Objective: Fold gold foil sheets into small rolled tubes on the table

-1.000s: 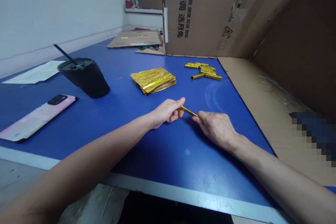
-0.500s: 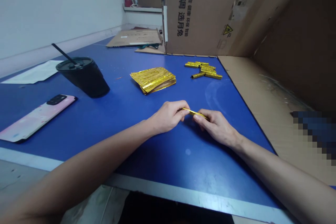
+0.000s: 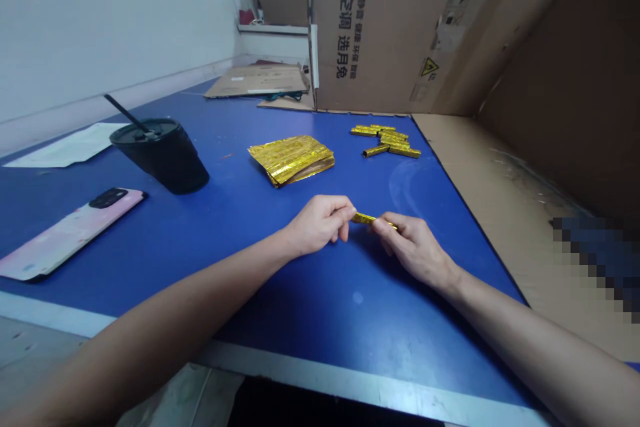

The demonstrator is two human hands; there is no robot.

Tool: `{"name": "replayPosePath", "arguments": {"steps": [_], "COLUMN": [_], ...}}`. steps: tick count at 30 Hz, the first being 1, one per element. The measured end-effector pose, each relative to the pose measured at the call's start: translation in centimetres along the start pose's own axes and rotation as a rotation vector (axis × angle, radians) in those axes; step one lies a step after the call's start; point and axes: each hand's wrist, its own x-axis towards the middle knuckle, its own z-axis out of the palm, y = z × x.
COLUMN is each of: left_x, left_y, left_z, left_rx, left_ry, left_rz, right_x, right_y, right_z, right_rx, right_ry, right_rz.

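A narrow roll of gold foil paper [image 3: 365, 218] spans the gap between my two hands, just above the blue table. My left hand [image 3: 323, 223] pinches its left end between thumb and fingers. On the other end, the thumb and fingers of my right hand [image 3: 413, 240] are closed, covering part of the roll. Beyond my left hand lies a stack of flat gold foil paper sheets [image 3: 293, 157], its edges uneven. Several finished-looking gold rolls [image 3: 393, 139] lie in a loose pile farther back on the right.
A black cup with a straw [image 3: 167, 157] and a pink phone [image 3: 75, 233] stand and lie on the left of the blue table [image 3: 310, 307]. White paper [image 3: 65, 145] lies behind them. A large cardboard box [image 3: 385, 33] rises at the back; cardboard [image 3: 480, 193] borders the right edge.
The gold roll has turned slightly in my fingers, so more of its broad side shows. Both hands stay almost in place; the whole view has shifted slightly.
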Motion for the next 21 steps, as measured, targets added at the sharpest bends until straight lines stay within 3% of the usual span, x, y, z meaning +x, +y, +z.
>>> {"name": "replayPosePath", "arguments": {"steps": [11, 16, 19, 21], "left_x": [0.25, 0.21, 0.11, -0.04], "left_y": [-0.54, -0.56, -0.41, -0.22], "left_z": [0.09, 0.22, 0.44, 0.60], "left_rx": [-0.144, -0.196, -0.204, -0.189], "left_ry": [0.034, 0.032, -0.031, -0.134], "left_rz": [0.000, -0.005, -0.021, -0.057], "right_x": [-0.14, 0.12, 0.41, 0.56], "right_y": [0.05, 0.27, 0.70, 0.97], "right_z": [0.00, 0.07, 0.01, -0.04], "right_rx": [0.125, 0.140, 0.233, 0.286], "right_ry": [0.037, 0.190, 0.278, 0.309], "right_rz": [0.038, 0.065, 0.093, 0.110]}}
